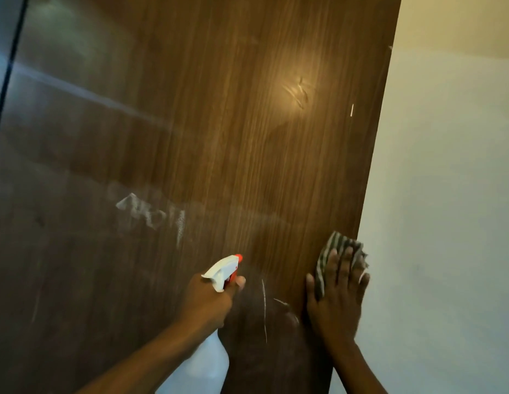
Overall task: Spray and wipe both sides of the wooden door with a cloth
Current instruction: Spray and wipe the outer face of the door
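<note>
Cloth [337, 253] pinned on door [219, 123] under flat right hand [337, 291] — left hand [206, 301] grips sprayer [225, 270].

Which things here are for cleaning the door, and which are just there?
For the job:
wooden door
spray bottle, gripped in the left hand
striped cloth, pressed flat on the door near its edge by the right hand

Just there:
pale wall beside the door
dark frame strip at far left
</note>
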